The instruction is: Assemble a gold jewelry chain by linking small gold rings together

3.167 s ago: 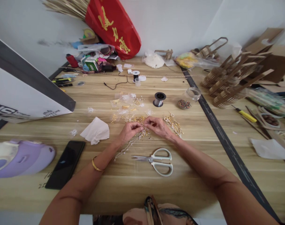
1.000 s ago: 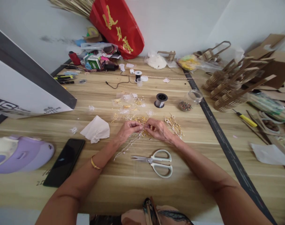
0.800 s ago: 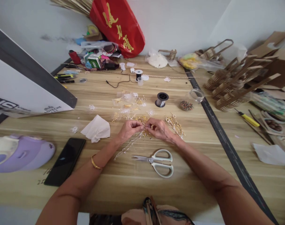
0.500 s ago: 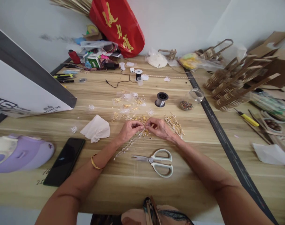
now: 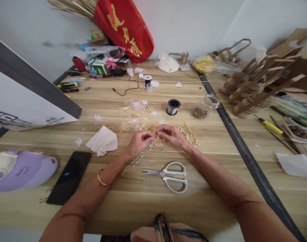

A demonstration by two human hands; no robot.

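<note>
Over a pile of small gold and silver beads, my two hands meet almost fingertip to fingertip. My left hand is closed in a pinch at the upper end of a silver beaded strand, which trails down-left across the table. My right hand also pinches, its thumb and forefinger beside the left fingertips; whatever is between them is too small to make out. Gold beaded strands lie just right of this hand. Below both hands, scissors with pale handles rest slightly open, blades pointing left.
Bead packets, a wire spool and a jar of beads lie beyond my hands. A white tissue, a phone and a purple-and-white object are at left. Small woven baskets crowd the right.
My fingertips have drawn slightly apart, the right hand's fingers straightening a little. The view has shifted slightly; the things on the table stay in place.
</note>
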